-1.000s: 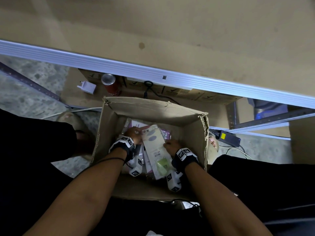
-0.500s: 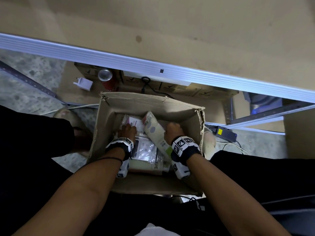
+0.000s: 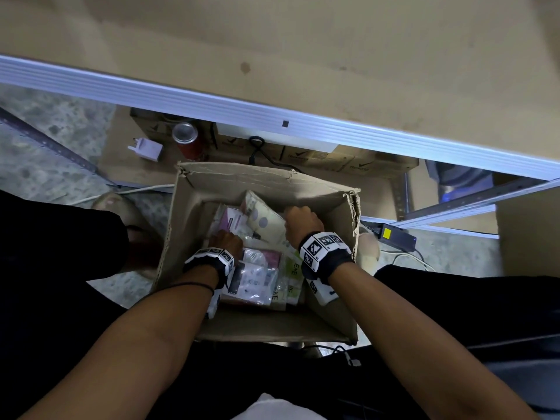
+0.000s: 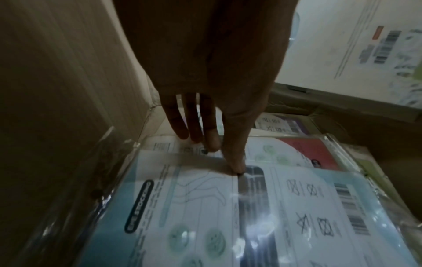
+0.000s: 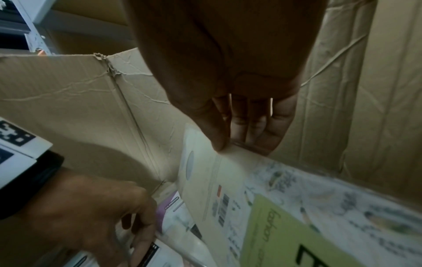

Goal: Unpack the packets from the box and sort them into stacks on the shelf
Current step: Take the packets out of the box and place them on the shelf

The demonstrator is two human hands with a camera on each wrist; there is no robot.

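Note:
An open cardboard box (image 3: 266, 177) stands on the floor between my legs, holding several flat packets. My right hand (image 3: 303, 221) pinches the top edge of a cream packet (image 3: 263, 221) with a green label, thumb in front and fingers behind (image 5: 228, 142); the cream packet (image 5: 217, 180) leans up toward the far wall. My left hand (image 3: 225, 241) is low at the box's left side. Its straight fingertips (image 4: 212, 140) touch a clear-wrapped blue and white packet (image 4: 205, 207) lying on top of the pile. A pink packet (image 3: 231, 222) lies beyond it. The tan shelf board (image 3: 303, 56) is above.
Beyond the box, on the floor under the shelf's aluminium edge (image 3: 242, 107), are a red can (image 3: 186, 140), a white plug (image 3: 148, 148) and brown cartons (image 3: 333, 160). A black adapter with a yellow label (image 3: 394, 234) and cables lie right of the box.
My right hand has raised the cream packet from lying flat to leaning against the far side. My left hand has slid down onto the clear-wrapped packets at the left.

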